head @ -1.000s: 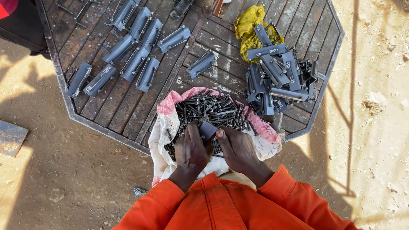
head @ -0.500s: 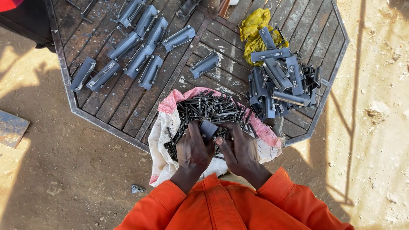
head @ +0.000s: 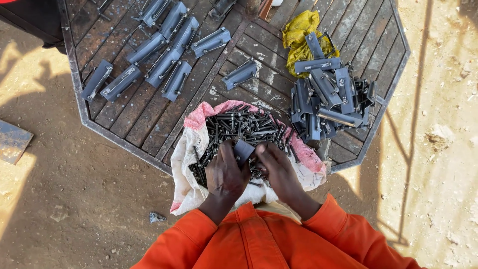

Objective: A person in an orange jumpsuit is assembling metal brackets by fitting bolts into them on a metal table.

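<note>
Steel bracket (head: 243,149), small grey channel piece, is sitting between both hands right over the sack of bolts (head: 239,129) at the near edge of the bench (head: 149,124). Left hand (head: 226,174) is closing its fingers on the bracket's near left side; right hand (head: 279,169) is pinching the right side. Both grips are clamped on the bracket, though fingertips are partly hidden behind it.

Handling, my read: rigid, dense for its size, won't flex. Pressed edges probably sharp, surface dry and dull so not slippery. Best hold is across the flat side walls, thumb against fingers, keeping clear of the cut ends.

Bolts are lying loose in a heap, dark, long-shanked, likely shifting and rolling if disturbed. Sack (head: 194,149) is soft woven cloth, white with a pink rim, slumping over the bench edge, so no firm support underneath.

Farther out: tangled pile of brackets (head: 328,99) on the right beside a yellow rag (head: 301,32), rows of finished brackets (head: 159,50) laid out upper left. Bench is a rusty octagonal slatted steel top, standing on sandy ground (head: 74,199).
</note>
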